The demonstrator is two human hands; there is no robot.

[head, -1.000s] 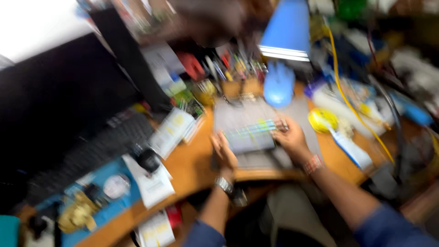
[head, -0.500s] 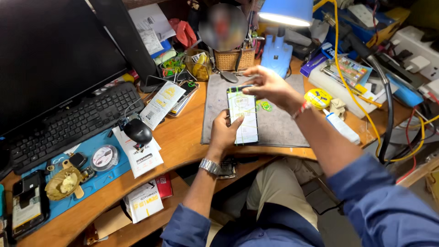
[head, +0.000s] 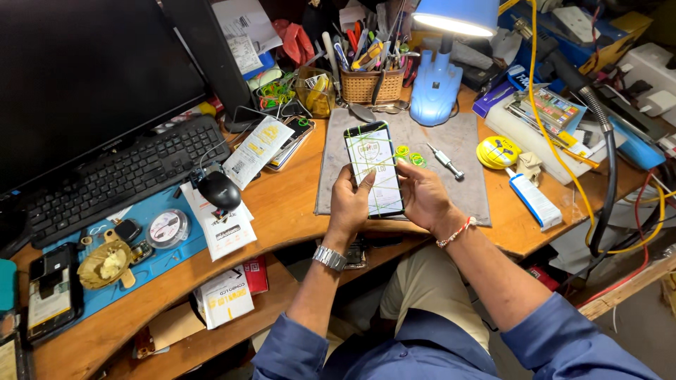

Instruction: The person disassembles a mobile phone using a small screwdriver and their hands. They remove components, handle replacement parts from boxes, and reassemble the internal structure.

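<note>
a: phone (head: 374, 169) up off the grey mat (head: 465, 158), held between both hands over the desk (head: 289, 207) edge

b: left hand (head: 350, 204) wrapped round the lower left side, grip closed on the phone. right hand (head: 422, 197) cupping the lower right edge, grip also closed on it, thumb near the glass

a: thin yellow-green bands crossing the screen, a pale sticker under them

b: two loose bands (head: 408, 155) lying on the mat just beside the phone, small screwdriver (head: 445, 162) a bit further right

a: risks, judging from this?

b: held only by the lower half, top end unsupported. could tip forward and drop onto the mat or off the desk edge if either grip slackens

a: bands look tight. might snap or roll off a corner if pulled sideways, and then the screen could lift or shift

b: also crowded around. lamp (head: 440, 77) base close behind, basket (head: 373, 84) of tools beyond it, glue tube (head: 533, 200) and yellow tape roll (head: 498, 151) to the right. easy to knock something with an elbow

a: mouse (head: 218, 190) and keyboard (head: 120, 176) well apart on the left, no trouble there

b: thumb pressure on the glass probably the main worry, could push it out of line under the bands
</note>
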